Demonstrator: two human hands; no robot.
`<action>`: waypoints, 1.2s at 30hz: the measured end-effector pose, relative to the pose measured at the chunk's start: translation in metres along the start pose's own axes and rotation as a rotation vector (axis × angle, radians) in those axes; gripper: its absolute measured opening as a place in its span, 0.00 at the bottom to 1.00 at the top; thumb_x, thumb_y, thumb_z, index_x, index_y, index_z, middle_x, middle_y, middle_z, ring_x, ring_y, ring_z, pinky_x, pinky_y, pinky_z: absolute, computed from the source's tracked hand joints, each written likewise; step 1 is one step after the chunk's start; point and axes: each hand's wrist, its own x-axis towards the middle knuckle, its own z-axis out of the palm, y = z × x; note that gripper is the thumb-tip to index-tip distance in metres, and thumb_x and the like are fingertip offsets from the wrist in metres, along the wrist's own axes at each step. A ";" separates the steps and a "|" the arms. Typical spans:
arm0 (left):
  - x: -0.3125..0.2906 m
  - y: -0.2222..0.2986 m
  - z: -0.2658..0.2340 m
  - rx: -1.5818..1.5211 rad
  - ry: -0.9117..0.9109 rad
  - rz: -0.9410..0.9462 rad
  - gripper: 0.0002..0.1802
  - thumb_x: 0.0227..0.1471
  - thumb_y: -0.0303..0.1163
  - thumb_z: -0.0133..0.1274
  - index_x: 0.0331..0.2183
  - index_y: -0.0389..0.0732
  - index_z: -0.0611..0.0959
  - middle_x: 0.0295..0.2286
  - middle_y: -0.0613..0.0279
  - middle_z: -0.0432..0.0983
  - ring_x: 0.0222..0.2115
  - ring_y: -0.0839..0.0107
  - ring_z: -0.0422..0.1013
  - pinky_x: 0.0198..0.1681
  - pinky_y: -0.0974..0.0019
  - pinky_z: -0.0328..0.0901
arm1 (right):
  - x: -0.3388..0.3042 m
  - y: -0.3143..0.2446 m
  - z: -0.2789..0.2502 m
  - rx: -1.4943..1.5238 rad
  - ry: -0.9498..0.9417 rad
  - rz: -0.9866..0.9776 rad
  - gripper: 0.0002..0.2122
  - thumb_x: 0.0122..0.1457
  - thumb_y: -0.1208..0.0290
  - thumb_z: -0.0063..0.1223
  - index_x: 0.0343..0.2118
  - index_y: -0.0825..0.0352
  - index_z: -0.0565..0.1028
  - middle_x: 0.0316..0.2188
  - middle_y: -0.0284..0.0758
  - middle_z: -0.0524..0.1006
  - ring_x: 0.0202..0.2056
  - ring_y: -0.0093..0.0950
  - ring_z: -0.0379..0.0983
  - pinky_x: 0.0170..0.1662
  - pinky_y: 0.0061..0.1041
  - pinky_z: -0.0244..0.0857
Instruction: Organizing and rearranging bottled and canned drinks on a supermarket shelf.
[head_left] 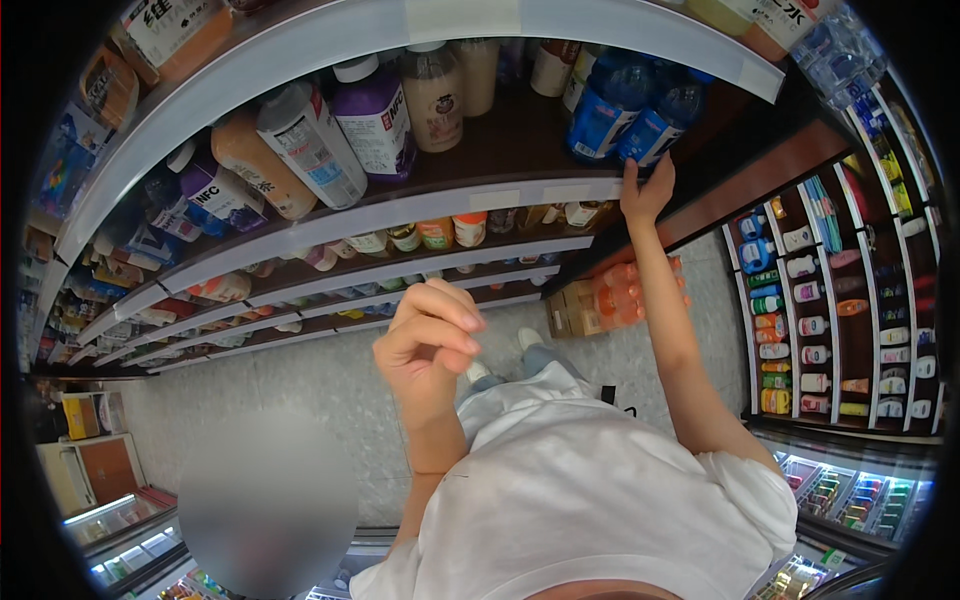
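My right hand [648,192] reaches up to the right end of a drinks shelf. Its thumb and fingers are around the lower part of a blue-labelled bottle [655,130], which leans slightly at the shelf's front edge. A second blue bottle [603,110] stands right beside it on the left. My left hand [428,335] hangs in the air in front of the lower shelves, its fingers loosely curled in and nothing seen in them. Left along the same shelf are a milky brown bottle [433,95] and a purple juice bottle [372,115].
The shelf edge [520,192] runs below the bottles, with more stocked shelves beneath. A cardboard box [572,308] and a pack of pinkish-orange bottles [632,295] sit on the floor [290,375]. Toiletries fill the rack [790,250] at the right. Lit coolers [840,490] stand behind.
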 end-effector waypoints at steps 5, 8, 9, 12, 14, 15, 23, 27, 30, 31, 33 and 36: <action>0.002 -0.002 -0.030 0.911 -0.179 0.187 0.08 0.44 0.25 0.63 0.24 0.36 0.78 0.27 0.61 0.72 0.27 0.69 0.68 0.32 0.68 0.63 | 0.000 0.005 -0.002 -0.042 -0.005 0.001 0.30 0.52 0.60 0.58 0.52 0.79 0.64 0.40 0.54 0.72 0.40 0.52 0.69 0.45 0.43 0.61; 0.003 -0.009 -0.026 1.042 -0.017 0.131 0.09 0.40 0.26 0.66 0.22 0.38 0.79 0.27 0.61 0.74 0.27 0.69 0.70 0.30 0.69 0.64 | -0.001 0.003 -0.001 -0.020 0.001 0.012 0.30 0.52 0.60 0.58 0.51 0.79 0.65 0.39 0.54 0.72 0.40 0.52 0.69 0.44 0.44 0.61; 0.001 -0.007 -0.027 1.042 -0.015 0.129 0.09 0.40 0.26 0.66 0.22 0.38 0.79 0.27 0.61 0.74 0.27 0.69 0.70 0.30 0.69 0.64 | -0.001 0.005 -0.001 -0.020 -0.002 0.010 0.30 0.52 0.60 0.58 0.51 0.79 0.65 0.39 0.54 0.72 0.40 0.52 0.69 0.44 0.44 0.61; 0.000 0.003 -0.032 0.906 0.018 0.106 0.10 0.45 0.31 0.63 0.23 0.37 0.79 0.23 0.62 0.72 0.23 0.68 0.69 0.24 0.68 0.62 | -0.002 0.007 0.000 -0.055 0.005 -0.008 0.30 0.52 0.60 0.58 0.51 0.79 0.64 0.39 0.54 0.72 0.40 0.52 0.69 0.44 0.44 0.61; 0.007 0.009 -0.043 0.737 -0.044 0.189 0.13 0.50 0.36 0.59 0.23 0.37 0.79 0.22 0.63 0.72 0.23 0.68 0.69 0.23 0.68 0.61 | 0.000 0.005 0.001 -0.062 0.042 -0.037 0.30 0.53 0.60 0.57 0.52 0.79 0.64 0.40 0.54 0.72 0.41 0.52 0.68 0.45 0.44 0.61; 0.009 0.011 -0.046 0.568 -0.110 0.274 0.18 0.55 0.42 0.55 0.23 0.37 0.79 0.22 0.63 0.71 0.23 0.69 0.69 0.22 0.69 0.60 | 0.000 0.005 0.003 -0.061 0.041 -0.044 0.30 0.53 0.60 0.57 0.52 0.79 0.64 0.40 0.54 0.72 0.41 0.52 0.68 0.45 0.44 0.61; 0.026 0.082 0.013 -0.534 -0.404 0.252 0.17 0.60 0.43 0.49 0.22 0.46 0.76 0.23 0.65 0.76 0.25 0.70 0.74 0.25 0.68 0.62 | -0.004 0.010 0.000 -0.053 0.030 -0.050 0.30 0.52 0.61 0.57 0.52 0.80 0.64 0.41 0.54 0.72 0.42 0.52 0.68 0.45 0.44 0.61; 0.049 0.114 0.031 -0.835 -0.540 0.161 0.21 0.60 0.32 0.42 0.19 0.35 0.79 0.24 0.55 0.75 0.31 0.66 0.71 0.26 0.60 0.71 | -0.001 0.002 0.000 -0.026 0.002 -0.035 0.28 0.56 0.60 0.54 0.51 0.81 0.64 0.43 0.56 0.71 0.43 0.54 0.68 0.47 0.42 0.61; 0.051 0.116 0.029 -1.015 -0.631 -0.104 0.18 0.57 0.27 0.43 0.20 0.31 0.80 0.24 0.52 0.74 0.31 0.63 0.71 0.26 0.59 0.71 | -0.002 0.007 -0.003 -0.048 0.012 -0.019 0.29 0.56 0.60 0.54 0.52 0.81 0.64 0.43 0.57 0.71 0.44 0.54 0.67 0.48 0.43 0.61; 0.050 0.116 0.026 -1.027 -0.629 -0.106 0.18 0.57 0.27 0.43 0.20 0.31 0.80 0.24 0.52 0.74 0.31 0.63 0.71 0.26 0.59 0.71 | -0.002 0.010 -0.002 -0.061 0.039 -0.060 0.30 0.54 0.60 0.56 0.52 0.80 0.64 0.42 0.55 0.71 0.42 0.53 0.68 0.46 0.44 0.61; 0.051 0.123 0.023 -1.070 -0.670 -0.224 0.13 0.52 0.23 0.45 0.20 0.31 0.79 0.23 0.52 0.74 0.33 0.62 0.71 0.26 0.57 0.72 | -0.004 0.012 0.005 -0.090 0.062 -0.101 0.31 0.52 0.60 0.57 0.52 0.79 0.64 0.40 0.53 0.71 0.41 0.52 0.68 0.44 0.45 0.60; 0.045 0.118 0.026 -1.092 -0.651 -0.174 0.11 0.51 0.22 0.46 0.20 0.32 0.79 0.23 0.52 0.74 0.32 0.62 0.71 0.26 0.57 0.71 | -0.003 0.012 0.008 -0.083 0.081 -0.121 0.31 0.52 0.58 0.56 0.52 0.79 0.64 0.40 0.55 0.71 0.41 0.53 0.67 0.44 0.46 0.60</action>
